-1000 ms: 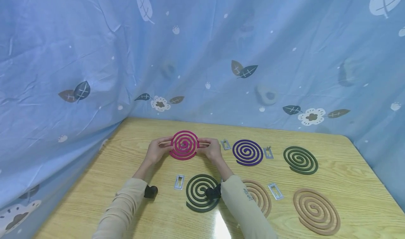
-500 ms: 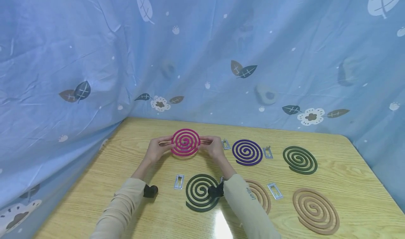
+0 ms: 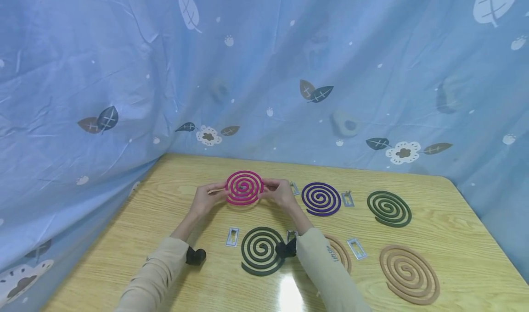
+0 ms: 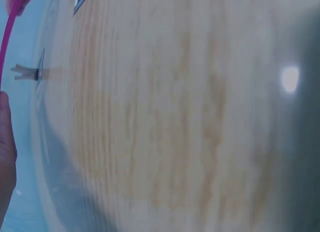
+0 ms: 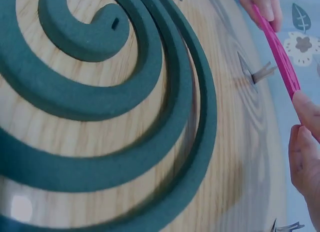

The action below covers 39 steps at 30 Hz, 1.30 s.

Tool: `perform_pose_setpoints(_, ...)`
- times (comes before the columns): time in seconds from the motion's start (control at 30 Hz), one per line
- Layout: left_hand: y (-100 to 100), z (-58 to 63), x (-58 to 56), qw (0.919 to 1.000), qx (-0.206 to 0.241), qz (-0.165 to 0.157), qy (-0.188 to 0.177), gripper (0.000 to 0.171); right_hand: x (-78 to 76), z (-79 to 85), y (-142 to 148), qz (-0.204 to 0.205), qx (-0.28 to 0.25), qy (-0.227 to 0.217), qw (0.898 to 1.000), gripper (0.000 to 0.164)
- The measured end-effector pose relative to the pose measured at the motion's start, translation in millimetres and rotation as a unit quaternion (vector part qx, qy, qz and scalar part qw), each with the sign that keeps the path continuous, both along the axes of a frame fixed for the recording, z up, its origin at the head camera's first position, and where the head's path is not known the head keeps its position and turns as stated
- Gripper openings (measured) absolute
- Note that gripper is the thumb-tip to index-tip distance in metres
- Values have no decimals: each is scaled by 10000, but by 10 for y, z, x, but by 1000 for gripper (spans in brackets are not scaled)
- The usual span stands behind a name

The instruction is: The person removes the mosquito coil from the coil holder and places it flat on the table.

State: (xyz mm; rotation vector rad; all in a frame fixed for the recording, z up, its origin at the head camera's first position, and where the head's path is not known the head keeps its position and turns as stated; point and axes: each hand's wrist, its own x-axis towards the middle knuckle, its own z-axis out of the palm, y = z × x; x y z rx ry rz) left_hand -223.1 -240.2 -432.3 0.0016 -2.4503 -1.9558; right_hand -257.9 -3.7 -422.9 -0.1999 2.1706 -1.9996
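A magenta mosquito coil (image 3: 244, 188) is held between both hands at the back left of the table. My left hand (image 3: 205, 199) pinches its left edge, and my right hand (image 3: 281, 193) pinches the right edge. Seen edge-on in the right wrist view, the coil (image 5: 281, 57) is up off the tabletop, above a small metal coil stand (image 5: 255, 74) with upright prongs. That same stand (image 4: 36, 73) appears in the left wrist view at the left side. A dark green coil (image 3: 262, 251) lies flat below the right wrist.
A purple coil (image 3: 321, 199), another green coil (image 3: 389, 208) and two tan coils, one (image 3: 409, 274) at the right and one (image 3: 343, 254) partly under the right sleeve, lie on the table. Several metal stands, such as one (image 3: 233, 236) at front left, lie among them. A blue curtain (image 3: 264, 73) hangs behind.
The magenta coil has shifted slightly right with both hands; it rose a little, then came down slightly. Both hands keep their grip. The other coils lie as before.
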Motion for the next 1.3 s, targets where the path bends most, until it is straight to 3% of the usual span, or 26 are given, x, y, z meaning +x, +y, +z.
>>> perform_pose_setpoints(0.3,119,12,37,9993,299,181,95,37,31,13,106,301,306,244,9988,44)
perform_pose_setpoints(0.67,193,51,77,9998,-97,-193,54,38,12,7,331,660,79,35,9978,39)
perform_pose_setpoints(0.9,263,46,74,9987,-236,-392,213,33,15,14,420,627,528,37,9966,38)
perform_pose_setpoints(1.3,335,-17,17,9976,-406,-518,213,32,19,1,541,775,484,115,9958,33)
